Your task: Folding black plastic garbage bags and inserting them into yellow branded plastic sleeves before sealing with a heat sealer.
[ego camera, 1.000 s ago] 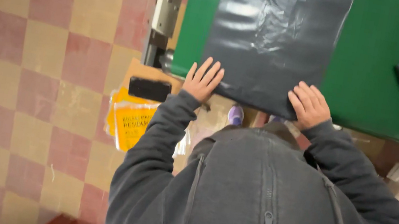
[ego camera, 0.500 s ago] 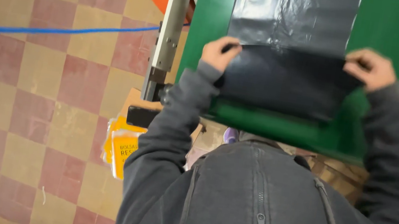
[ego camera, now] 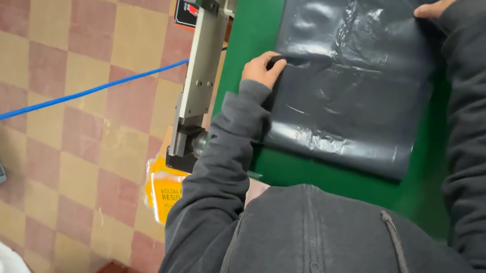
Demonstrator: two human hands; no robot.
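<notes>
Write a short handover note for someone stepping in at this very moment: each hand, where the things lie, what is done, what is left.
Left hand: gripping the left edge of the dark grey plastic bag.
Right hand: on the bag's upper right edge, mostly out of view.
The bag lies flat on the green table, its bottom end folded up.
Done: one fold made.
Left: judging by the creases, smoothing and probably further folding.

A floor of worn checkered tiles [ego camera: 58,59] — dull red and tan squares — fills the left side. A thin blue cord [ego camera: 58,100] runs slantwise across it. A grey metal post [ego camera: 206,51] stands upright at the edge of the green-topped table [ego camera: 256,20]. Below — yellow printed plastic bags [ego camera: 163,190] lie on the floor.
</notes>
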